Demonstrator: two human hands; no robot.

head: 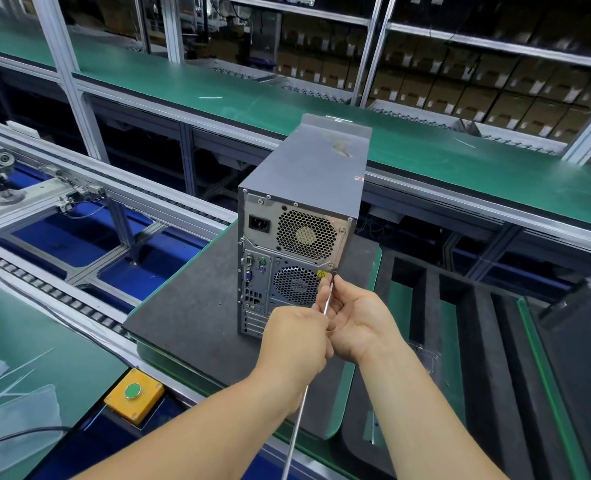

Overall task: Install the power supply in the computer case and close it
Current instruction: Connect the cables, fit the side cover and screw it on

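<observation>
At the computer case [301,188] rear, both hands (left [296,336], right [360,322]) grip a screwdriver [327,304].

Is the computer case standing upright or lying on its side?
Upright: the case stands tall on the dark mat, rear panel facing the camera.

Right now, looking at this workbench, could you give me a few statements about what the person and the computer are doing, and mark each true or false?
1. The computer case stands upright on a dark mat. True.
2. Its back panel faces the camera. True.
3. The left hand rests flat on the mat. False: it grips the screwdriver.
4. The right hand has its fingers at the screwdriver tip by the case's right edge. True.
5. The yellow button box sits on top of the case. False: it sits low at the bench edge, left of the arms.
</observation>
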